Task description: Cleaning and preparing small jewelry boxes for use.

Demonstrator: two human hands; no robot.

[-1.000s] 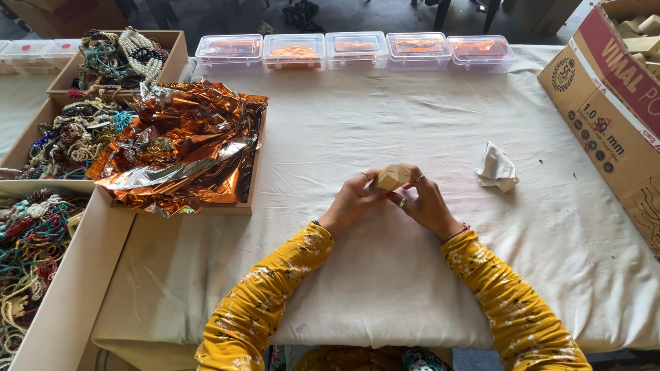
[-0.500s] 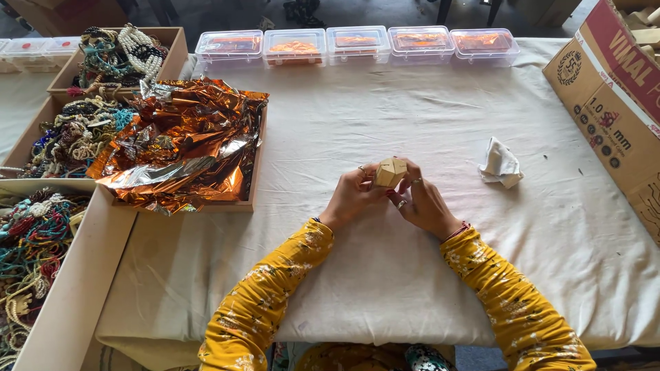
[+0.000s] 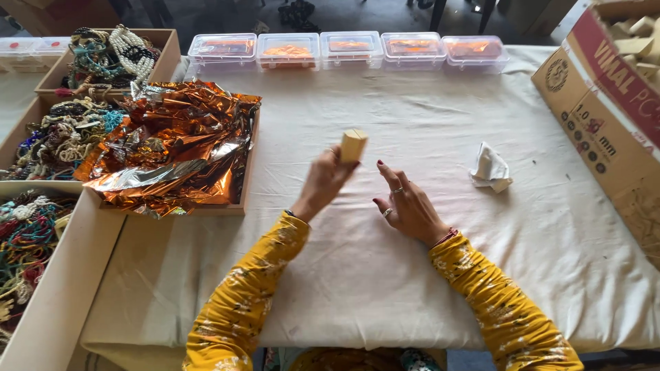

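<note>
My left hand (image 3: 324,180) is raised above the white cloth and holds a small pale wooden block (image 3: 353,145) at its fingertips. My right hand (image 3: 407,205) rests open on the cloth just to the right, fingers spread, holding nothing. Both arms wear yellow patterned sleeves. A crumpled white wrapper with a small block in it (image 3: 491,169) lies on the cloth to the right of my right hand.
A wooden tray (image 3: 245,187) of crinkled orange foil sheets (image 3: 172,144) sits at left, beside trays of beaded cords (image 3: 62,134). Several clear lidded boxes (image 3: 350,49) line the far edge. A cardboard carton (image 3: 605,117) of wooden blocks stands at right.
Both hands held the block together before. Now my left hand alone has lifted it up and forward, and my right hand has let go and opened on the cloth.
</note>
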